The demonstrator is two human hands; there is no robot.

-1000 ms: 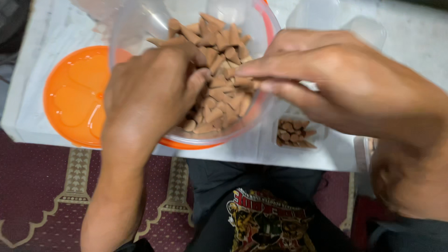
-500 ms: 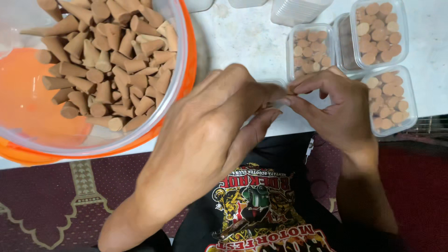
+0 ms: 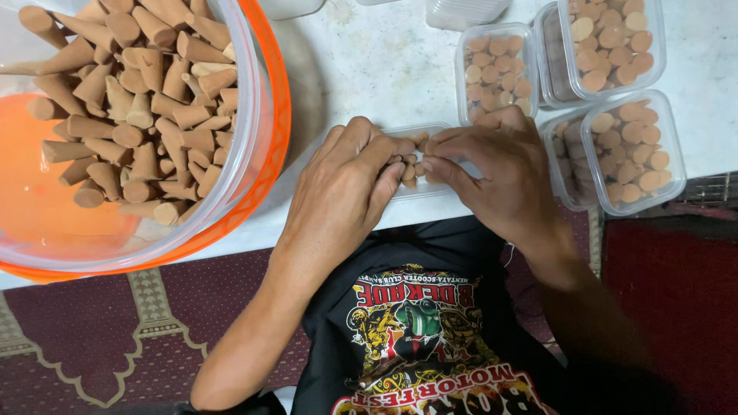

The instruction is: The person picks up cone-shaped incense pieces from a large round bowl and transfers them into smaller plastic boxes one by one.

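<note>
Right now both hands meet over a small clear plastic tray (image 3: 430, 188) at the near edge of the white table (image 3: 369, 69). The left hand (image 3: 342, 188) is curled with its fingertips pinching a few brown incense cones (image 3: 409, 163), and the right hand (image 3: 500, 169) has its fingers bent down onto the same cluster, setting cones upright in the tray. Only a handful of cones seem to stand in it, so this tray looks barely begun, though the hands hide much of it.

Three filled clear trays (image 3: 630, 157) sit to the right and far right, each packed with upright cones seen as round tan bases, which suggests a good share is done. A stack of empty clear containers (image 3: 465, 11) waits at the far edge. To the left, a large clear bowl (image 3: 246, 138) resting on an orange basin (image 3: 273, 177) holds a loose heap of cones, so plenty remains. No labels show on any tray.
</note>
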